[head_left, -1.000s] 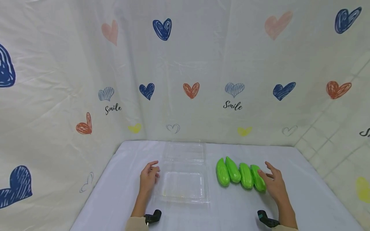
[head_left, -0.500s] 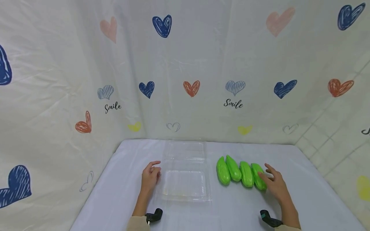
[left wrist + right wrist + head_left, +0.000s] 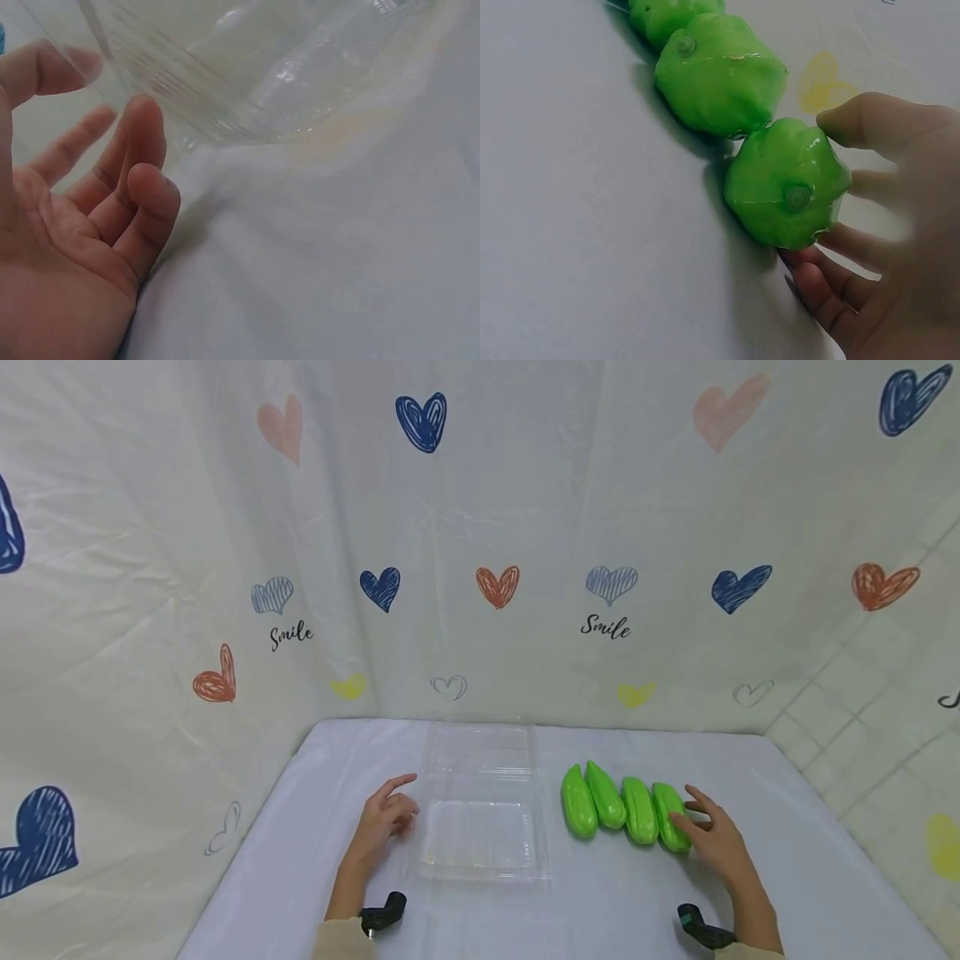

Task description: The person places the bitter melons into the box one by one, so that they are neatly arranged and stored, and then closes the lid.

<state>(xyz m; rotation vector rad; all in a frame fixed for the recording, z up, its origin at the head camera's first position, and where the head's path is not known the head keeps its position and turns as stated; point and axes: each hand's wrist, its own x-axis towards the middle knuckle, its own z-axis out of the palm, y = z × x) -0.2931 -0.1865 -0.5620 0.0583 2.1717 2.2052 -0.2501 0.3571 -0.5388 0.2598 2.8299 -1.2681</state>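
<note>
A clear plastic clamshell box [image 3: 477, 839] lies unfolded on the white-covered table, its lid [image 3: 482, 752] towards the wall. My left hand [image 3: 384, 822] is at the box's left edge, fingers loosely bent and nothing held; in the left wrist view the fingertips [image 3: 154, 187] are close to the clear plastic. To the right lie several glossy, ridged green gourd-like vegetables [image 3: 639, 812] in a row. Beside the rightmost green vegetable [image 3: 787, 187] is my right hand [image 3: 718, 842], with thumb and fingers spread loosely around it. Whether they touch it is hard to tell.
White cloth covers the table [image 3: 622, 910]. Behind it hangs a pale curtain [image 3: 525, 527] printed with hearts and "Smile". Each wrist wears a black camera mount, such as the left mount [image 3: 384, 912].
My left hand has drawn slightly left, its index finger now straighter. My right hand stays almost in place by the rightmost vegetable. Box and vegetables have not been moved.
</note>
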